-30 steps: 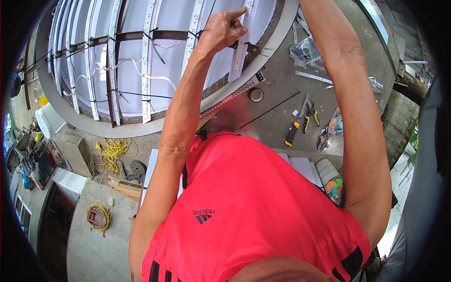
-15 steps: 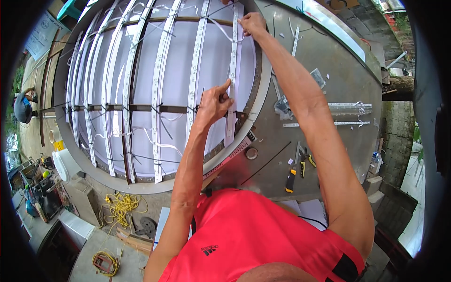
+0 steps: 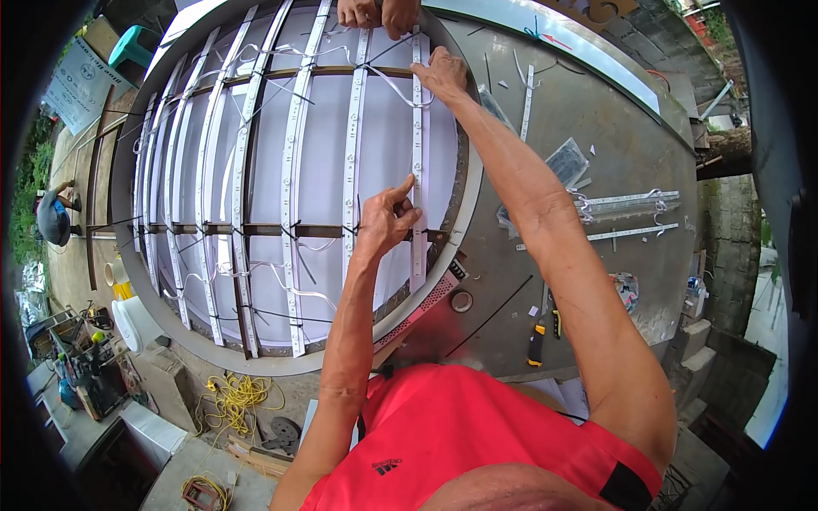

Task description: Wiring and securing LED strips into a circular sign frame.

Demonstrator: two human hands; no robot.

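My left grip (image 3: pixel 388 220), index finger and thumb apart, touches the rightmost LED strip (image 3: pixel 417 145), which lies inside the round frame (image 3: pixel 281 366). Farther up that strip, my right grip (image 3: pixel 423 66) touches it; whether clamped, I cannot tell. Beyond are another person's hands (image 3: pixel 399 14).

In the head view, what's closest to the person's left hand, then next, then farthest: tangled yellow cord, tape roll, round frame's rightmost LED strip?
1. Rightmost LED strip, at the left hand
2. Tape roll, lower right
3. Tangled yellow cord, lower left
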